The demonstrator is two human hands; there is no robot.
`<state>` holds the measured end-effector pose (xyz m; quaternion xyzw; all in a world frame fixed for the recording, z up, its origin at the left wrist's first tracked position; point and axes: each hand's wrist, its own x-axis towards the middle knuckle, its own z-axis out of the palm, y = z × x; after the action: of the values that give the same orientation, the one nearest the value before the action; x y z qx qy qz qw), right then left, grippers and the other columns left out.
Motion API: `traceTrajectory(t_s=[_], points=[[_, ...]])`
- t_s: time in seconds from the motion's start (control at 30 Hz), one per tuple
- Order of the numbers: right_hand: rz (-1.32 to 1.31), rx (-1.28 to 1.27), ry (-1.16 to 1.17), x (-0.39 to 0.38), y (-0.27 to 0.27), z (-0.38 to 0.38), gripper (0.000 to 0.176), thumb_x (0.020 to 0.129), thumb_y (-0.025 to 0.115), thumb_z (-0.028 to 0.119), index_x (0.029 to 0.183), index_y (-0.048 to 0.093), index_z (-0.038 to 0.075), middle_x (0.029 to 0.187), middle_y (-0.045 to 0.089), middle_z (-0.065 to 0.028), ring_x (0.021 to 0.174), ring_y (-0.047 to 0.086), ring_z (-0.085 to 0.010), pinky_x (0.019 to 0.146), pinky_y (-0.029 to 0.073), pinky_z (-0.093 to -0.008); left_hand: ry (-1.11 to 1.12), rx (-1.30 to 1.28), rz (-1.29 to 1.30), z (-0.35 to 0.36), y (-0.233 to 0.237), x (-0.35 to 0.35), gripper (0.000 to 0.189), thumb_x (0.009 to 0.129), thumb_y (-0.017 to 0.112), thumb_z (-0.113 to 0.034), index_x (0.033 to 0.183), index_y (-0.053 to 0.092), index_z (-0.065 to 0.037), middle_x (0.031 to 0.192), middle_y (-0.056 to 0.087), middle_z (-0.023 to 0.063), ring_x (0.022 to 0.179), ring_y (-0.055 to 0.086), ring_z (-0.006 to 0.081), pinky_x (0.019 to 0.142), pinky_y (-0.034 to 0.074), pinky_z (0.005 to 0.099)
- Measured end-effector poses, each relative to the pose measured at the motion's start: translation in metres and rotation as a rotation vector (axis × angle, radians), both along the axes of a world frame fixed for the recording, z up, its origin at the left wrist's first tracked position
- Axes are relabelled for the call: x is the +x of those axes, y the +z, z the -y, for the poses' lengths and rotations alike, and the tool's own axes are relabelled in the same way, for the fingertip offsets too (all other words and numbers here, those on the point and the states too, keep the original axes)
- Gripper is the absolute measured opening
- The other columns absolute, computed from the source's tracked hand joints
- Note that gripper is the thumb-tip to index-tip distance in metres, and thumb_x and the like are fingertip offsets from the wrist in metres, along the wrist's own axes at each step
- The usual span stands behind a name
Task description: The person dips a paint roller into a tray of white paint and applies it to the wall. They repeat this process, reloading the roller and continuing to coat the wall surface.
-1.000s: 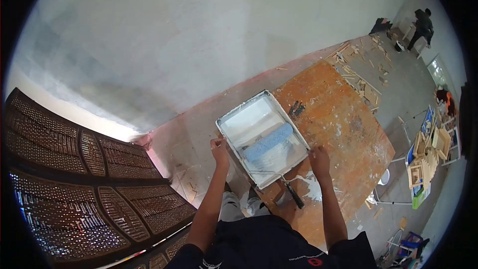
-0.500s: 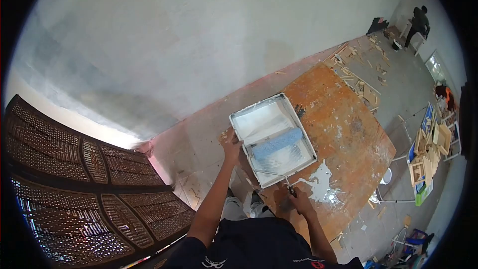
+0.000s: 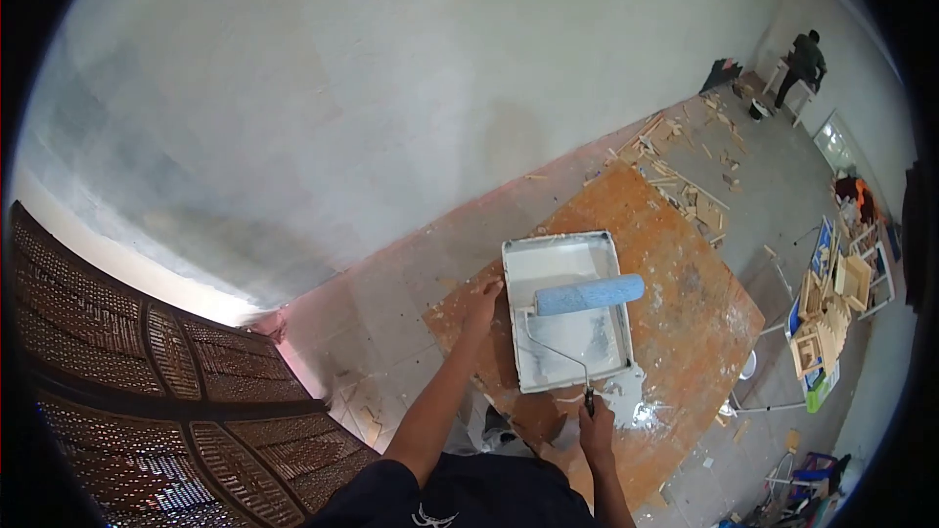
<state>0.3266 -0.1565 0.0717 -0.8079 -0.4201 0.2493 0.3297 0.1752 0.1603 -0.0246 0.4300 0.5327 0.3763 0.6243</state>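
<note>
A paint tray (image 3: pixel 517 344), white inside with wet paint, sits on a wooden board table (image 3: pixel 685 308). My left hand (image 3: pixel 483 305) is at the tray's left edge, its fingers stretched toward the rim; whether the fingertips touch it is hard to see. In my right hand (image 3: pixel 596 427) is the dark handle of a paint roller (image 3: pixel 590 294), gripped near the tray's lower edge. The roller's blue sleeve lies across the tray, its right end reaching past the rim. White paint is spilled on the board (image 3: pixel 623 393) beside the tray's lower right corner.
A pale painted wall (image 3: pixel 372 88) rises ahead. Dark patterned metalwork (image 3: pixel 117 352) stands at left. Wood scraps (image 3: pixel 675 176) litter the floor beyond the table. Wooden pieces lie on a rack (image 3: pixel 822 313) at right. Another person (image 3: pixel 804 66) bends over a white table far back.
The tray has shifted right on the board and turned slightly. The roller sleeve has moved up and right relative to the tray. The whole view has shifted a little.
</note>
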Motion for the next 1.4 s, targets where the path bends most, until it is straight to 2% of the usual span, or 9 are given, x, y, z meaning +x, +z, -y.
traceTrajectory(t_s=[0.17,0.5,0.73,0.83,0.87,0.97,1.03,1.27,1.4], points=[[0.065,0.087,0.048,-0.017,0.035,-0.049,0.014,0.082,0.055,0.008,0.077,0.047,-0.003,0.054,0.046,-0.0149,0.046,0.045,-0.0234,0.045,0.032,-0.0367,0.109,-0.246,0.289,0.008,0.027,-0.028,0.014,0.087,0.06,-0.02,0.09,0.06,-0.007,0.077,0.061,0.0005,0.066,0.057,0.0102,0.056,0.044,0.0245],[-0.056,0.169,0.166,-0.148,0.03,-0.255,0.012,0.082,0.057,0.01,0.082,0.053,-0.001,0.053,0.049,-0.0088,0.046,0.048,-0.0159,0.045,0.038,-0.0328,0.197,-0.198,0.506,-0.108,0.03,-0.174,0.016,0.086,0.061,-0.024,0.084,0.06,-0.008,0.07,0.058,0.0009,0.063,0.055,0.0115,0.058,0.044,0.0262],[-0.056,0.363,0.268,-0.253,0.063,-0.424,0.015,0.087,0.055,0.014,0.082,0.053,0.0,0.054,0.052,-0.0078,0.048,0.052,-0.0165,0.046,0.039,-0.032,0.298,-0.039,0.567,-0.224,0.083,-0.313,0.021,0.088,0.057,-0.029,0.089,0.06,-0.009,0.076,0.059,0.0019,0.068,0.056,0.0124,0.061,0.045,0.0275],[-0.066,0.434,0.297,-0.279,0.084,-0.482,0.015,0.086,0.056,0.013,0.087,0.052,-0.002,0.059,0.052,-0.0174,0.052,0.054,-0.0318,0.049,0.039,-0.0389,0.261,0.045,0.52,-0.261,0.111,-0.348,0.024,0.09,0.054,-0.031,0.096,0.059,-0.009,0.086,0.061,0.0031,0.076,0.057,0.0134,0.066,0.045,0.0289],[-0.093,0.437,0.295,-0.285,0.091,-0.499,0.015,0.087,0.056,0.013,0.087,0.052,-0.002,0.059,0.052,-0.0173,0.052,0.054,-0.0313,0.049,0.039,-0.0388,0.242,0.078,0.496,-0.272,0.122,-0.356,0.025,0.09,0.052,-0.032,0.098,0.059,-0.009,0.089,0.061,0.0035,0.079,0.057,0.0137,0.069,0.045,0.0295],[-0.116,0.474,0.308,-0.294,0.11,-0.55,0.016,0.088,0.055,0.013,0.085,0.052,-0.002,0.057,0.052,-0.0141,0.049,0.053,-0.0268,0.047,0.038,-0.0367,0.146,0.24,0.096,-0.308,0.143,-0.369,0.03,0.09,0.05,-0.036,0.103,0.058,-0.01,0.098,0.062,0.0034,0.087,0.057,0.0147,0.076,0.043,0.0314],[-0.056,0.516,0.338,-0.295,0.122,-0.581,0.018,0.089,0.054,0.014,0.082,0.051,-0.001,0.053,0.052,-0.0086,0.045,0.052,-0.0194,0.044,0.038,-0.0331,0.118,0.255,0.092,-0.321,0.157,-0.369,0.032,0.091,0.049,-0.038,0.103,0.058,-0.01,0.101,0.062,0.0023,0.09,0.057,0.0147,0.079,0.042,0.032],[0.005,0.691,0.361,-0.294,0.132,-0.709,0.019,0.091,0.052,0.016,0.084,0.051,-0.002,0.056,0.053,-0.013,0.047,0.053,-0.0269,0.045,0.039,-0.0367,0.041,0.228,0.192,-0.388,0.154,-0.34,0.034,0.091,0.048,-0.04,0.105,0.058,-0.011,0.105,0.061,0.003,0.093,0.057,0.0157,0.082,0.043,0.0329],[0.073,0.652,0.364,-0.278,0.141,-0.761,0.022,0.092,0.049,0.018,0.084,0.049,-0.002,0.059,0.055,-0.0187,0.054,0.055,-0.0372,0.047,0.04,-0.0432,-0.051,0.229,0.297,-0.428,0.191,-0.299,0.049,0.093,0.041,-0.044,0.121,0.048,-0.004,0.117,0.056,0.0116,0.104,0.055,0.0228,0.089,0.043,0.0373]])
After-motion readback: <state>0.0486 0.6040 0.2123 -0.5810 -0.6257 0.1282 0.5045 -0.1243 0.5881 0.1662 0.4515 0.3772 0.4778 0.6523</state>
